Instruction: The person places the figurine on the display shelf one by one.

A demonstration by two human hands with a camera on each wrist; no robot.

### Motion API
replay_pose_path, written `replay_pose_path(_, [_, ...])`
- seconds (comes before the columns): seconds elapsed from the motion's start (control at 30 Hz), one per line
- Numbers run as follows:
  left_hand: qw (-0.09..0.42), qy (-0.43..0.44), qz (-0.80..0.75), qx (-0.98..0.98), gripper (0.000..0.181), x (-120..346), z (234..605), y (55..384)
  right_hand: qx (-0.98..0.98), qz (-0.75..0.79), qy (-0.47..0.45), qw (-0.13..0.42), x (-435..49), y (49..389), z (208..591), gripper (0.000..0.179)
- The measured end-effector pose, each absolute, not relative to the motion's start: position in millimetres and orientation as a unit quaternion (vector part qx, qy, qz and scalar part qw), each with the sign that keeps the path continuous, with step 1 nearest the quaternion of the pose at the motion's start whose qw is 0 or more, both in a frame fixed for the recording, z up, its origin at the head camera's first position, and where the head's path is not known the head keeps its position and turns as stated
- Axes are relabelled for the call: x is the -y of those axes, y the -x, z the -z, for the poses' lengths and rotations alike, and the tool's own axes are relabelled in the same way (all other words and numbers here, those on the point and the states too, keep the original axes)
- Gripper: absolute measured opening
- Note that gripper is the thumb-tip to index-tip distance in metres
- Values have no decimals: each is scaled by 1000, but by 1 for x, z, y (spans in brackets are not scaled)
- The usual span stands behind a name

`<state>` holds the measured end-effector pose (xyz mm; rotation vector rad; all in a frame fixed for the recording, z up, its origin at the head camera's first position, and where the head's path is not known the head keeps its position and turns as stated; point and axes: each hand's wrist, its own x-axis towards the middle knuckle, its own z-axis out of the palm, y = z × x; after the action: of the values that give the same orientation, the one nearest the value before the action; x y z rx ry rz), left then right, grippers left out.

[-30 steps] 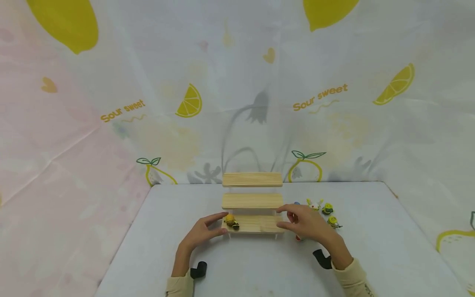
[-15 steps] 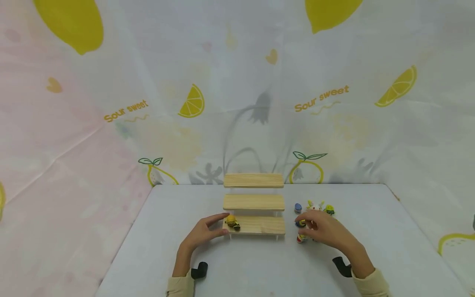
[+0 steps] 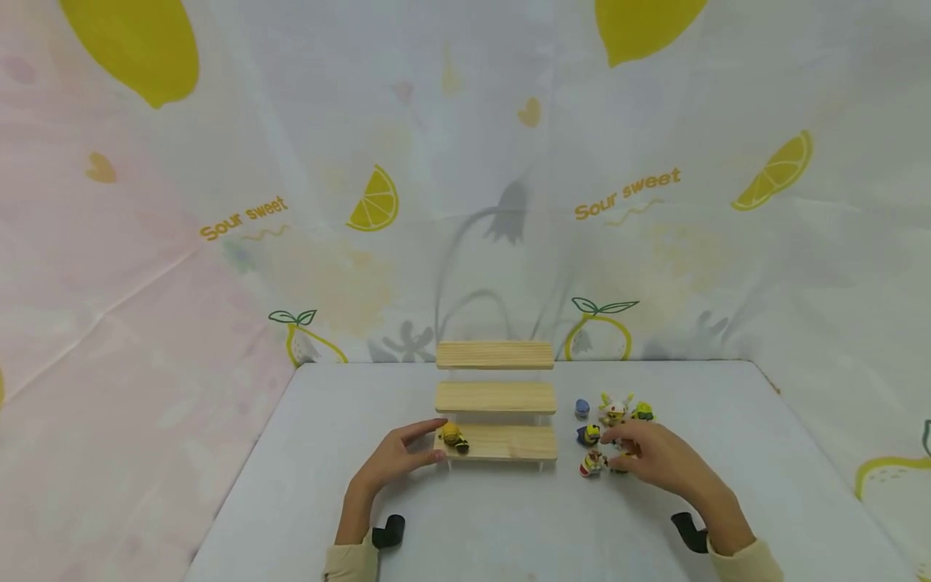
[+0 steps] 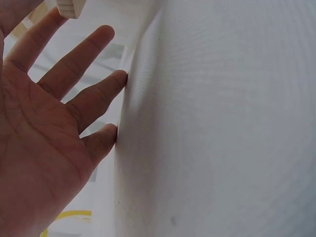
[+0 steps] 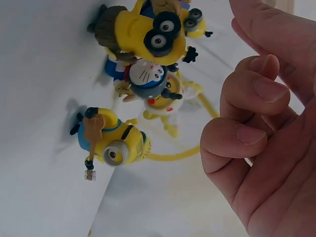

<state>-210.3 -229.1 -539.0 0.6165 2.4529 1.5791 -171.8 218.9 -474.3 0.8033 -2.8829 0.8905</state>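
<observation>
My left hand rests at the left end of the lowest wooden shelf, thumb and forefinger spread at its edge. In the left wrist view its fingers are straight, with lower fingertips on the white tabletop. A small yellow toy figure stays on that shelf near the fingertips. My right hand hovers by the toy figures at the right, fingers loosely bent, holding nothing. The right wrist view shows a minion figure in brown, a blue cat figure and a minion with a guitar.
Two higher shelves, the middle one and the top one, rise behind the lowest. Right of the stand are a blue figure, a white-eared figure and a red-and-white figure. A lemon-print cloth hangs behind the table.
My right hand has left the right end of the lowest shelf and moved right to the figures, uncovering several of them. The left hand has kept its place.
</observation>
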Motion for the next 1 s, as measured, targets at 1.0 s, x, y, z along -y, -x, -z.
replay_pose_path(1.0, [88, -198, -531, -819, 54, 222, 517, 200, 948, -272, -164, -24, -228, 173, 479, 17])
